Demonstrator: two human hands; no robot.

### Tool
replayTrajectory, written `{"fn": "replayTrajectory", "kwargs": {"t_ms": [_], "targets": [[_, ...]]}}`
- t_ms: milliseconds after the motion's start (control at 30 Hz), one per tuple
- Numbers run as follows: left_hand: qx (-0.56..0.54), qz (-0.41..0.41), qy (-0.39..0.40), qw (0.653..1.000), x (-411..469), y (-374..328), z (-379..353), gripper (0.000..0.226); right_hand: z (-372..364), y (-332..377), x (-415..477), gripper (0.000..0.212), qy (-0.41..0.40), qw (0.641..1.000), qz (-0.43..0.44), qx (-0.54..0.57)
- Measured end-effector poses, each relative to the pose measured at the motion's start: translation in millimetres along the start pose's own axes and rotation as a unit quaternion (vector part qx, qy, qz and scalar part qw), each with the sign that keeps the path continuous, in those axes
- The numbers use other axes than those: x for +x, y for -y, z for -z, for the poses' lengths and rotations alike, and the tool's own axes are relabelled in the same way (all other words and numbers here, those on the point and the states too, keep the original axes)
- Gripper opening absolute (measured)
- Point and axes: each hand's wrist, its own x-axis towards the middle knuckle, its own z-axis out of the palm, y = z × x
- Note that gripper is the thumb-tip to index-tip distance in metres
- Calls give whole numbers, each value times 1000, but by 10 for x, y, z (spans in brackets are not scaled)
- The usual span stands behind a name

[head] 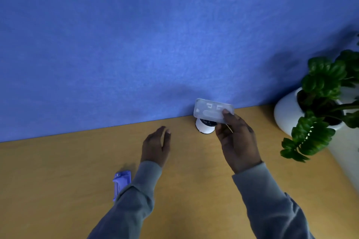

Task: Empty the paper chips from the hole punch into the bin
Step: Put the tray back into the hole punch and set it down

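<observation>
My right hand [236,139] grips a translucent chip tray [210,110], the hole punch's base cover, and holds it tilted over a small white bin [204,127] that stands on the wooden desk by the blue wall. The tray hides most of the bin's opening. My left hand [157,145] hovers open above the desk to the left of the bin, holding nothing. The blue body of the hole punch [121,182] lies on the desk near my left sleeve, partly covered by it.
A white pot with a green leafy plant [320,91] stands at the desk's right end, close to my right hand. The blue partition wall [155,44] rises straight behind the bin. The wooden desk [58,180] stretches out to the left.
</observation>
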Motion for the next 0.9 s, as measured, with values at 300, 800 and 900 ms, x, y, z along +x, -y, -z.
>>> {"fn": "replayTrajectory", "kwargs": {"t_ms": [300,800,900], "targets": [[-500,301,121,803,-189,-529,613,42,-34,-513,-477,4,59,991,-98,-75],[-460,265,101,841,-715,-402,949,7,-51,-880,-936,43,105,983,-126,-80],[-464,263,89,841,-743,-424,972,9,-96,-941,-997,48,120,982,-144,-16]]}}
